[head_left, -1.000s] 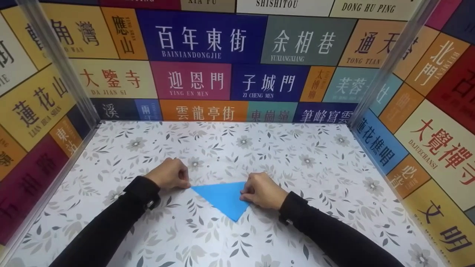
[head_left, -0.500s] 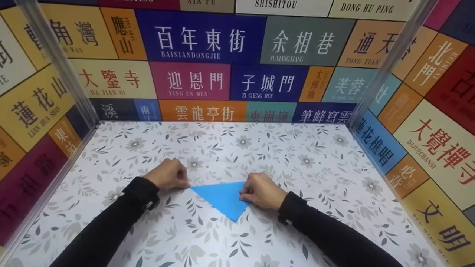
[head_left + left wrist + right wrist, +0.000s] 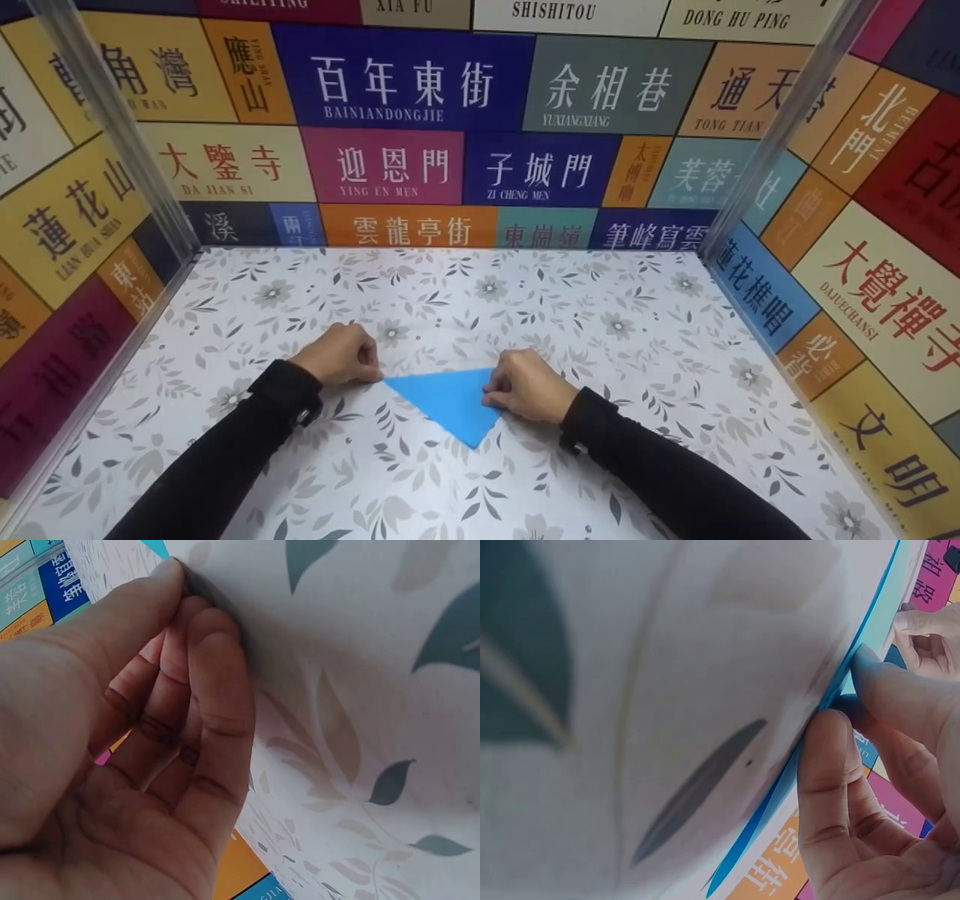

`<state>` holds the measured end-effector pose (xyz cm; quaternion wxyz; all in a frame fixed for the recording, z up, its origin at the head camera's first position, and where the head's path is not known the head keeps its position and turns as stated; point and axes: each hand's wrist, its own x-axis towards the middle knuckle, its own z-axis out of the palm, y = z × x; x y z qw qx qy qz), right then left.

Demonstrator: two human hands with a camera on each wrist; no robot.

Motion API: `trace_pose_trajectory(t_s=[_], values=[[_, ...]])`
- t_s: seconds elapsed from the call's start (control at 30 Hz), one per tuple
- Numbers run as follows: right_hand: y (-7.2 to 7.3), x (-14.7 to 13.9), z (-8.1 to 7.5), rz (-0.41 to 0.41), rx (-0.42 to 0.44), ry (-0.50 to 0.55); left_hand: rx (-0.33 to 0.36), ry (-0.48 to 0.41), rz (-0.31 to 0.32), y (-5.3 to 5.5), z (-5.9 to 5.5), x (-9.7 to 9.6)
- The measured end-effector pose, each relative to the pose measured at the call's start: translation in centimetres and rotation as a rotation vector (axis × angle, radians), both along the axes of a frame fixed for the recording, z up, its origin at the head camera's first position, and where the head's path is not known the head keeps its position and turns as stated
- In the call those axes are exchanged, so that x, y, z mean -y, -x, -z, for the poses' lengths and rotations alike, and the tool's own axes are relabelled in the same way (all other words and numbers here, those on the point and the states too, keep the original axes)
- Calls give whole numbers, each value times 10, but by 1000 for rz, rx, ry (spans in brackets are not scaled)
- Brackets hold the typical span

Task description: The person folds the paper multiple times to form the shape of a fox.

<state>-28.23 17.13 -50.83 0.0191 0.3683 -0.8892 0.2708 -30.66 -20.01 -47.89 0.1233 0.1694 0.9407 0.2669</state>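
Note:
A sheet of blue paper, folded into a triangle, lies on the table with one corner toward me. At its left corner my left hand pinches the tip between thumb and fingers; only a sliver of the paper shows past the thumb in the left wrist view. My right hand holds the right side, thumb above and curled fingers beside it, hiding that corner. From the right wrist, the paper appears edge-on, its layers slightly apart near the front corner.
The tabletop has a white covering with grey leaves and flowers. Colourful sign-printed panels rise at the back and along both sides. Clear plastic-looking strips run up the corners.
Both hands and the blue paper stay practically where they were. The head view has shifted very slightly.

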Motion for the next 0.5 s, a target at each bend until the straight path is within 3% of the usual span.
trace_pose_trajectory(t_s=[0.5], values=[[0, 3, -1, 26, 30, -12, -37, 11, 4, -3, 0, -4]])
